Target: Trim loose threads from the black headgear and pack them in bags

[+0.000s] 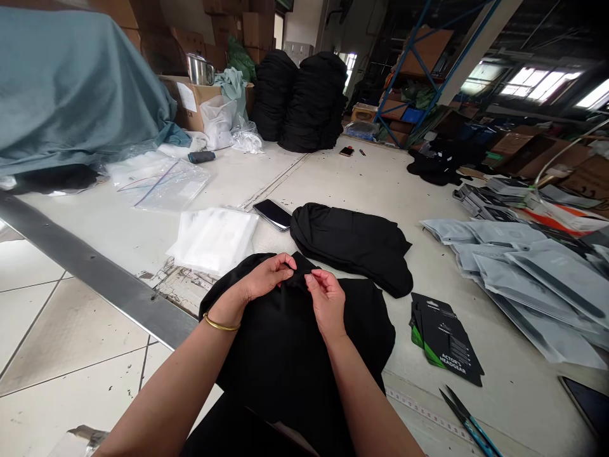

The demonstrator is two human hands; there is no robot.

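Note:
A black cloth piece (285, 343) lies on the white table edge in front of me and hangs over it toward my lap. My left hand (266, 277), a gold bangle on its wrist, pinches the cloth's far edge with closed fingers. My right hand (326, 298) pinches the same edge just to the right, fingers curled. Beyond the hands lies a folded stack of black cloth (354, 244). A dark phone (272, 214) rests next to a pile of clear plastic bags (214, 238).
Black printed cards (450, 343) and scissors (469, 422) lie at the right front. Several grey packets (533, 266) spread over the right side. Tall black fabric stacks (304, 101), cardboard boxes and a teal-covered heap (71, 89) stand at the back. The table's metal edge (95, 270) runs on the left.

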